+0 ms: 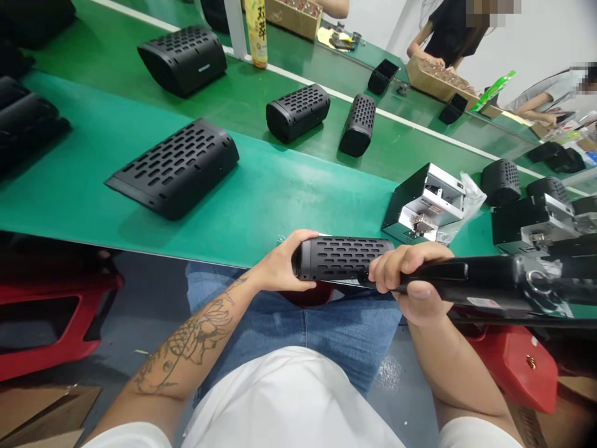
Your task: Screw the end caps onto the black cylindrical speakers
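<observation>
At the front edge of the green table lies a black perforated housing (347,256). My left hand (284,261) grips its left end, thumb and fingers on opposite sides. My right hand (415,274) is wrapped round a black power screwdriver (485,280), whose tip end meets the housing's right part; my fingers hide the exact contact. Right behind my right hand stands a silver and black metal device (426,205). A larger perforated housing (181,165) rests on the table to the left.
More black housings (298,112) stand on the green conveyor (247,118) beyond the table. A yellow bottle (257,34) is beside a white post. Across, people work by cardboard boxes (441,81). Red stools (517,364) flank my legs.
</observation>
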Motion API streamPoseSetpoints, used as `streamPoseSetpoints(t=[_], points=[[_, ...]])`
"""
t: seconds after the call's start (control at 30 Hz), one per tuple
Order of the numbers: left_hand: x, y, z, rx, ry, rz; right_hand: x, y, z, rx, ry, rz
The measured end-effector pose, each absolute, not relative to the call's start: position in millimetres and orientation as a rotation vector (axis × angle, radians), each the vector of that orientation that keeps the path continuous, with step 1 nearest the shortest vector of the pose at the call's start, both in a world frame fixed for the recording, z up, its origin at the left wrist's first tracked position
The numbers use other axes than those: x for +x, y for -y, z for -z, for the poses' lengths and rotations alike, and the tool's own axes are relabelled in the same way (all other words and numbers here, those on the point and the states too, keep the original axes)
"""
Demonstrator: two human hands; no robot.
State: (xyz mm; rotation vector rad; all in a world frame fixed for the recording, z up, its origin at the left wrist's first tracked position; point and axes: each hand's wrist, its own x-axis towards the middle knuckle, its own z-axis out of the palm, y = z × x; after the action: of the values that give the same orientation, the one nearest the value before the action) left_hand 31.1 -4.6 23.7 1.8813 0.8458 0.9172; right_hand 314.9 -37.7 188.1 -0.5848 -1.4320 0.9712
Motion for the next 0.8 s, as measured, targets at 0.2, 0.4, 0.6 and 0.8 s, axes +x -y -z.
streamPoseSetpoints(t=[0.2,0.4,0.6,0.8], points=[[30.9,3.0,-22.2,1.894,-0.834,-0.933,316.0,32.6,-186.1,-0.539,1.482,-1.058],[30.0,1.9,-22.1,1.899,-0.854,-0.922,323.3,34.1,-170.4,-0.517,1.526,-1.127],[28.9,3.3,-20.7,1.984,-0.845,-0.971,336.1,33.1,-181.1,-0.680,1.418,-0.968],[32.5,5.8,-22.1,2.010,-0.861,-1.018,410.5,-55.4,-198.2,-0.979,1.056,-0.201]])
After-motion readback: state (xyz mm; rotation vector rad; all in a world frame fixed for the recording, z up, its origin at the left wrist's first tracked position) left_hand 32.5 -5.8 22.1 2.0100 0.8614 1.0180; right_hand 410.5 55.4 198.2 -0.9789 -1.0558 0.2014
